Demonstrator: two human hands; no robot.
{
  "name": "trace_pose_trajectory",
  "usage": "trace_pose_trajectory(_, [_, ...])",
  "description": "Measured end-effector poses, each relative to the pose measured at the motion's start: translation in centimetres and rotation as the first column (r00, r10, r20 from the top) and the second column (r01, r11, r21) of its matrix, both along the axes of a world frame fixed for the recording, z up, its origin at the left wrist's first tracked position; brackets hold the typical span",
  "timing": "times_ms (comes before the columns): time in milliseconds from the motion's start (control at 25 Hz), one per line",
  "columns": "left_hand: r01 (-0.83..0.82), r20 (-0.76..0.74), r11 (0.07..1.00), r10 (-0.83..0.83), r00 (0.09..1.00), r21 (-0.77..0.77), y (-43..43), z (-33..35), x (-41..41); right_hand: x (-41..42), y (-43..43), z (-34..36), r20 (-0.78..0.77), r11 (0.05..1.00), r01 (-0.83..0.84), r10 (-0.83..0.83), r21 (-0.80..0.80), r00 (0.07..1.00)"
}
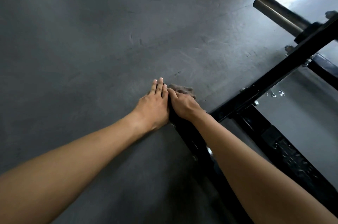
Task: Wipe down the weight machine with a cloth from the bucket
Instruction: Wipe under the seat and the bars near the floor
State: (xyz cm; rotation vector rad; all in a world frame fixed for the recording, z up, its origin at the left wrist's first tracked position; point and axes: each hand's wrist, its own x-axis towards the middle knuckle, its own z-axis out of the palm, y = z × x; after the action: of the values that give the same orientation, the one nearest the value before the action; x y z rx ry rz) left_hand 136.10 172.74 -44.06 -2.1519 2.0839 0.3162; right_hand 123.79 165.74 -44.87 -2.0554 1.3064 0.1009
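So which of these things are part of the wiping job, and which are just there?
In the job: cloth, held by the right hand; black machine frame; left hand, flat beside it.
Just there: grey floor; steel peg.

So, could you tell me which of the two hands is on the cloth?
The right hand, fingers curled over the brownish cloth at the end of the black frame bar; the left hand lies flat beside it, fingers straight.
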Motion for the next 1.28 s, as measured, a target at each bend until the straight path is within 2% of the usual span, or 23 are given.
trace_pose_trajectory(80, [-0.010,-0.007,1.000,0.010,1.000,0.015,0.0,0.1,0.0,-0.3,0.4,-0.1,-0.007,0.998,-0.051,0.051,0.034,0.999])
trace_pose_trajectory(160, [-0.006,-0.021,1.000,0.006,1.000,0.017,0.0,0.2,0.0,-0.1,0.1,0.6,0.057,0.990,-0.057,0.050,0.128,0.997])
trace_pose_trajectory(240, [-0.030,-0.080,0.999,0.032,0.996,0.020,0.0,0.3,-0.1,0.2,-0.3,1.6,0.160,0.971,0.064,-0.103,0.230,0.982])
trace_pose_trajectory(440, [-0.041,-0.080,0.994,0.049,0.996,0.097,-0.3,0.9,-0.3,-1.9,1.2,2.7,0.152,0.959,0.213,-0.243,0.189,0.958])
trace_pose_trajectory(560, [-0.053,-0.091,0.989,0.066,0.994,0.135,-0.6,0.7,-0.3,-4.0,2.5,3.2,0.280,0.902,0.381,-0.426,0.202,0.860])
trace_pose_trajectory(640, [-0.091,-0.111,0.982,0.111,0.988,0.165,-1.0,0.6,-0.5,-5.3,3.1,3.8,0.356,0.875,0.461,-0.483,0.149,0.800])
trace_pose_trajectory(800, [-0.209,-0.159,0.944,0.254,0.954,0.254,-1.5,2.6,-3.4,-8.1,3.3,5.9,0.469,0.834,0.549,-0.463,-0.057,0.752])
trace_pose_trajectory(840, [-0.186,-0.187,0.954,0.233,0.954,0.237,-1.4,3.2,-4.8,-9.0,3.3,6.5,0.535,0.799,0.592,-0.455,-0.109,0.712])
trace_pose_trajectory(920, [-0.051,-0.234,0.989,0.082,0.969,0.138,-1.0,4.8,-7.9,-11.0,3.4,7.8,0.643,0.724,0.665,-0.422,-0.185,0.639])
trace_pose_trajectory(960, [0.010,-0.254,0.997,0.010,0.967,0.080,-1.0,5.2,-9.2,-12.2,3.5,7.8,0.657,0.704,0.671,-0.396,-0.231,0.641])
trace_pose_trajectory(1040, [0.036,-0.283,0.999,-0.027,0.959,0.026,-1.2,5.9,-11.0,-14.6,3.8,6.7,0.579,0.726,0.568,-0.287,-0.387,0.763])
trace_pose_trajectory(1120, [0.034,-0.289,0.998,-0.015,0.957,0.061,-1.4,5.8,-11.9,-16.6,4.2,3.9,0.372,0.791,0.258,-0.042,-0.554,0.927])
trace_pose_trajectory(1200, [0.049,-0.276,0.994,-0.020,0.961,0.100,-1.3,4.9,-12.3,-17.9,4.9,0.6,0.122,0.817,-0.064,0.162,-0.573,0.979])
trace_pose_trajectory(1280, [0.059,-0.287,0.991,-0.022,0.958,0.123,-1.3,3.8,-12.5,-18.3,5.5,-0.2,-0.089,0.837,-0.195,0.174,-0.512,0.981])
